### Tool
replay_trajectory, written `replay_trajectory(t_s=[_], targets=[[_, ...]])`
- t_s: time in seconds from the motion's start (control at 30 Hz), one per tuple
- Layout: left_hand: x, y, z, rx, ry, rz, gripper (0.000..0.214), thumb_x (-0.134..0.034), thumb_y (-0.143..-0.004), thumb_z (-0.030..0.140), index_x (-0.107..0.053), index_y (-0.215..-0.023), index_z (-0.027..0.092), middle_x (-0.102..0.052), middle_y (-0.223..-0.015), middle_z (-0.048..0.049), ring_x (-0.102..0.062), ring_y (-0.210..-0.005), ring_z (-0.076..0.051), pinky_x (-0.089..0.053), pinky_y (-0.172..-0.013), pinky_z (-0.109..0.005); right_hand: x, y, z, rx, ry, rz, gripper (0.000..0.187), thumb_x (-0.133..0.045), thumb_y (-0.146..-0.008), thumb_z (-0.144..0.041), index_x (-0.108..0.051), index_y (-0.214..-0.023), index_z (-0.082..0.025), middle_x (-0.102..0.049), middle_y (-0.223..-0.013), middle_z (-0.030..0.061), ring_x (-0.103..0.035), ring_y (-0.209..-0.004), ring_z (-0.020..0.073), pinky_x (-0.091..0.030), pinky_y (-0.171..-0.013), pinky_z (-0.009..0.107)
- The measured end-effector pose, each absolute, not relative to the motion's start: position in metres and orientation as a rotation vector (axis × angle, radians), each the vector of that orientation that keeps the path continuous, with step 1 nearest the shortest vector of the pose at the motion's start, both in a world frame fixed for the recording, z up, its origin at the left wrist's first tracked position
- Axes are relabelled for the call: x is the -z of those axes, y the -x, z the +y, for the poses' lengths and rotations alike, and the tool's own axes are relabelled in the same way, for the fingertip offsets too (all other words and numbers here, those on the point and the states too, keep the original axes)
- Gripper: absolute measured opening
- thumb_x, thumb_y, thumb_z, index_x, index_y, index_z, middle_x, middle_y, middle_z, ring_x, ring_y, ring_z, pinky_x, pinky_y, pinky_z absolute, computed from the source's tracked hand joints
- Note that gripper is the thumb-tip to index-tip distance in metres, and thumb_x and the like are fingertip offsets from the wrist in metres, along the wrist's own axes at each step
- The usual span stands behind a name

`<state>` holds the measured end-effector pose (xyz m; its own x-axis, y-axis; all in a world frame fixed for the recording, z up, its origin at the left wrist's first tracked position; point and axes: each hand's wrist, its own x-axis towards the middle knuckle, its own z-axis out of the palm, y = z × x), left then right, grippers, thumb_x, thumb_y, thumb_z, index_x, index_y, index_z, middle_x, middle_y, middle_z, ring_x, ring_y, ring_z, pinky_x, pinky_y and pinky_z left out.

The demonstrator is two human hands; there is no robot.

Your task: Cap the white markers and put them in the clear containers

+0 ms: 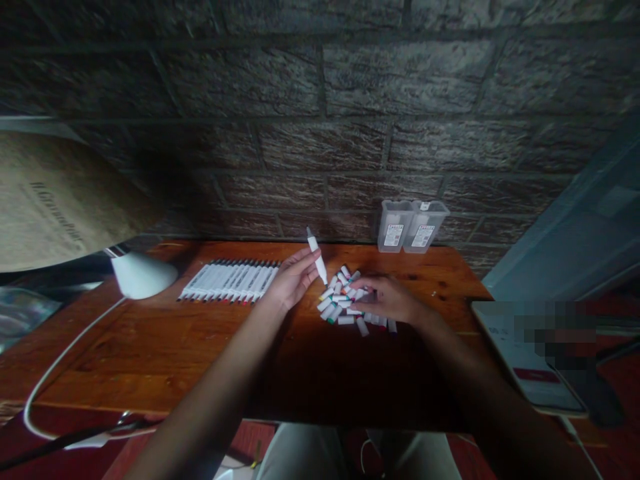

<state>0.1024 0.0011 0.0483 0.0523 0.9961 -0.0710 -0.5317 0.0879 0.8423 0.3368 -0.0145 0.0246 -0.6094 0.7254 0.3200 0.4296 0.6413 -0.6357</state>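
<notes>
Row of markers [229, 281] left of loose marker pile [345, 303]; two containers [411, 227] behind, against the wall [320, 100].

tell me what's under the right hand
The right hand rests on a pile of short white pieces, likely marker caps; those beneath its palm are covered.

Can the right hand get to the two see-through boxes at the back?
Probably yes. The right hand rests on the loose pile, and only bare table lies between it and the clear boxes. The left hand's white pen is aside.
</notes>
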Motion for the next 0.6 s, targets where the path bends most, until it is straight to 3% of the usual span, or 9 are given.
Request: replay_trajectory(t_s=[0.27,0.4,0.6], targets=[[-0.0492,-0.1019,0.0001,-1.328,-0.773,0.791,0.017,-0.07,-0.077,0.012,-0.072,-0.094,0.014,-0.075,-0.103,-0.0057,-0.071,-0.09,-0.012,-0.055,-0.086,-0.022,-0.0293,-0.3369,-0.0158,-0.686,0.988,-2.166,0.02,-0.068,-0.086,-0.031,-0.074,-0.102,-0.021,-0.076,-0.094,0.0032,-0.067,-0.08,0.0162,-0.05,-0.073,0.026],[-0.0509,-0.1026,-0.0012,-1.298,-0.727,0.713,0.018,-0.067,-0.079,0.01,-0.071,-0.096,0.013,-0.075,-0.102,-0.0062,-0.071,-0.092,-0.014,-0.055,-0.086,-0.024,-0.028,-0.3377,-0.0139,-0.762,1.009,-2.004,0.022,-0.064,-0.088,-0.037,-0.073,-0.101,-0.021,-0.076,-0.097,0.0041,-0.068,-0.081,0.0166,-0.051,-0.073,0.028],[-0.0514,-0.1005,-0.0001,-1.309,-0.651,0.593,0.017,-0.062,-0.084,0.009,-0.07,-0.099,0.014,-0.077,-0.095,-0.0049,-0.072,-0.088,-0.013,-0.056,-0.085,-0.026,-0.0251,-0.3384,-0.0136,-0.703,1.027,-2.142,0.022,-0.071,-0.082,-0.032,-0.073,-0.101,-0.021,-0.074,-0.085,0.0021,-0.065,-0.07,0.0146,-0.047,-0.065,0.026]])
